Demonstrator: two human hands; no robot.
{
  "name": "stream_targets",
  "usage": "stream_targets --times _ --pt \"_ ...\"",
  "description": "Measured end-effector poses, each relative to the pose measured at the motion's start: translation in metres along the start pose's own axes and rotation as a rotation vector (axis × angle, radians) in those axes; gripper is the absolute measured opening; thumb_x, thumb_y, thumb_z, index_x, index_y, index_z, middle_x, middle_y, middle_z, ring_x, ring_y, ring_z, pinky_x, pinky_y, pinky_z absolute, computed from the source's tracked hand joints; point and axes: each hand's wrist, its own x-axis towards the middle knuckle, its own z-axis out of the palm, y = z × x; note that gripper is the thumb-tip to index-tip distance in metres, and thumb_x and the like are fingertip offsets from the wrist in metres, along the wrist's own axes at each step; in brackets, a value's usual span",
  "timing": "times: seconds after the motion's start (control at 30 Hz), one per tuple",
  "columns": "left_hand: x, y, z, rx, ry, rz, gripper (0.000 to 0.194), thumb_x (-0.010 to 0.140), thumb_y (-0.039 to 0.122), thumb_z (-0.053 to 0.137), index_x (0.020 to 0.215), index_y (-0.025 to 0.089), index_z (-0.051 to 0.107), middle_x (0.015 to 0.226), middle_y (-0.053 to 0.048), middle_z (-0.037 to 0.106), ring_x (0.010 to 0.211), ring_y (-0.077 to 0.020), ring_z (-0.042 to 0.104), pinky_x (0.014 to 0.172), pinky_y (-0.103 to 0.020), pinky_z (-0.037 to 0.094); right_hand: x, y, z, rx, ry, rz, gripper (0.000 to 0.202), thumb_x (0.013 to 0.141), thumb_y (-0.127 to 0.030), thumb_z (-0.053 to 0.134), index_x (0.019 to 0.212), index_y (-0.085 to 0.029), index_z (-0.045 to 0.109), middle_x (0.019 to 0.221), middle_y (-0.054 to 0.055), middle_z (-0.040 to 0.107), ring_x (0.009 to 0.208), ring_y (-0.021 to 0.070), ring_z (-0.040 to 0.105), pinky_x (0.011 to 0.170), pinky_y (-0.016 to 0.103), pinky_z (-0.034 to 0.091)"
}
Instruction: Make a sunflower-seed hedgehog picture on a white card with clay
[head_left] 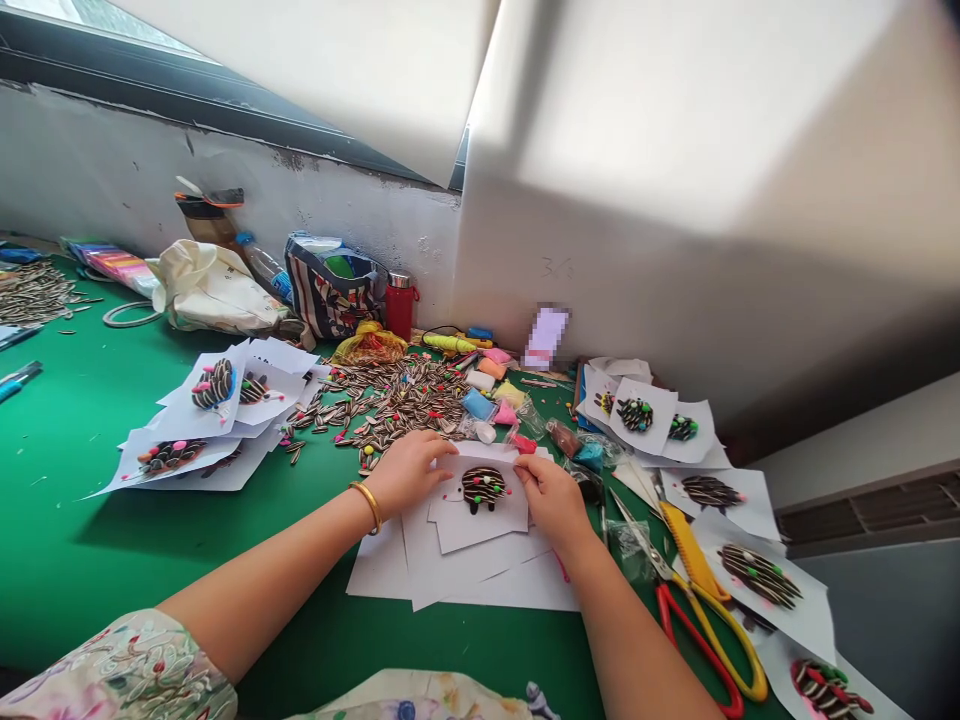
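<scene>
A white paper card (451,512) with a hedgehog picture (484,487) made of striped sunflower seeds on a dark body, with small coloured balls, lies in front of me. My left hand (409,473), a gold bangle at its wrist, grips the card's upper left edge between thumb and fingers. At the upper right corner my right hand (553,497) pinches the same card. Beneath it, several loose white sheets (435,575) overlap on the green table. Just beyond my hands spreads a pile of sunflower seeds (405,400) mixed with coloured bits.
Finished-looking seed cards lie in a stack (255,445) at left and along the right edge (757,572). Scissors (679,585) and a yellow cutter (686,540) rest right of my forearm. Coloured clay packets (480,405), a red bottle (400,307) and bags (334,290) stand by the wall.
</scene>
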Motion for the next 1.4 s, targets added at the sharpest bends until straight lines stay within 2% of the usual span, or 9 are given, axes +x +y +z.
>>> stream_targets --times 0.1,0.2,0.3,0.4,0.63,0.87,1.1,1.27,1.4 --pt "0.005 0.002 -0.003 -0.071 -0.022 -0.009 0.027 0.085 0.027 0.064 0.110 0.024 0.070 0.115 -0.007 0.067 0.110 -0.0252 0.059 0.099 -0.037 0.042 -0.001 -0.002 -0.002 0.063 -0.033 0.064 0.027 0.094 -0.035 0.044 0.094 -0.024 0.069 0.091 0.003 0.072 0.084 0.0209 0.064 0.075 0.029 0.046" --pt "0.011 0.003 -0.007 -0.291 -0.130 -0.171 0.029 0.083 0.031 0.062 0.109 0.025 0.070 0.099 -0.004 0.072 0.092 -0.0234 0.065 0.084 -0.033 0.047 -0.001 0.000 -0.003 0.149 -0.038 0.117 0.032 0.095 -0.042 0.043 0.093 -0.023 0.068 0.087 0.003 0.072 0.080 0.0215 0.064 0.073 0.030 0.047" --pt "0.015 0.003 -0.009 -0.490 -0.246 -0.274 0.023 0.079 0.040 0.063 0.090 0.022 0.071 0.068 0.000 0.067 0.066 -0.0193 0.063 0.065 -0.029 0.047 -0.001 0.002 -0.003 0.265 -0.002 0.151 0.036 0.094 -0.047 0.044 0.102 -0.022 0.070 0.103 0.007 0.073 0.093 0.0246 0.066 0.080 0.034 0.049" --pt "0.013 0.001 -0.008 -0.591 -0.272 -0.301 0.026 0.075 0.046 0.064 0.074 0.019 0.066 0.060 0.002 0.061 0.056 -0.0157 0.059 0.058 -0.027 0.046 -0.001 0.001 -0.003 0.354 0.031 0.172 0.042 0.093 -0.052 0.046 0.109 -0.022 0.070 0.116 0.009 0.071 0.106 0.0273 0.064 0.088 0.037 0.049" --pt "-0.003 -0.007 -0.012 -0.795 -0.218 -0.440 0.038 0.069 0.052 0.068 0.077 0.016 0.063 0.057 0.002 0.057 0.052 -0.0116 0.051 0.052 -0.024 0.036 -0.001 0.002 -0.002 0.594 0.035 0.220 0.059 0.091 -0.065 0.045 0.110 -0.015 0.069 0.074 0.005 0.067 0.068 0.0196 0.060 0.066 0.032 0.050" --pt "-0.024 -0.003 -0.024 -0.966 -0.069 -0.563 0.044 0.063 0.053 0.074 0.080 0.015 0.061 0.066 0.001 0.058 0.056 -0.0091 0.050 0.055 -0.023 0.037 -0.003 0.002 0.002 0.620 -0.015 0.260 0.061 0.086 -0.070 0.052 0.107 -0.016 0.071 0.077 0.006 0.070 0.068 0.0197 0.064 0.067 0.033 0.052" --pt "-0.037 0.000 -0.019 -1.157 -0.006 -0.648 0.045 0.060 0.050 0.081 0.080 0.014 0.063 0.068 0.000 0.062 0.057 -0.0080 0.049 0.056 -0.022 0.035 -0.007 -0.005 0.003 0.646 -0.059 0.264 0.058 0.086 -0.069 0.052 0.105 -0.017 0.069 0.075 0.006 0.073 0.067 0.0188 0.064 0.069 0.032 0.050" --pt "-0.039 -0.001 -0.012 -1.174 0.023 -0.672 0.052 0.059 0.052 0.083 0.090 0.013 0.067 0.071 0.000 0.063 0.057 -0.0070 0.048 0.055 -0.020 0.034 -0.008 -0.008 0.003 0.662 -0.098 0.173 0.055 0.093 -0.065 0.045 0.078 -0.018 0.069 0.077 0.006 0.072 0.068 0.0165 0.061 0.071 0.029 0.046" --pt "-0.041 -0.002 -0.011 -1.183 0.035 -0.672 0.051 0.060 0.052 0.083 0.089 0.013 0.067 0.072 0.000 0.063 0.058 -0.0072 0.049 0.055 -0.020 0.034 -0.009 -0.014 0.001 0.656 -0.137 0.169 0.053 0.093 -0.062 0.046 0.076 -0.018 0.068 0.077 0.005 0.071 0.070 0.0159 0.060 0.069 0.028 0.045"
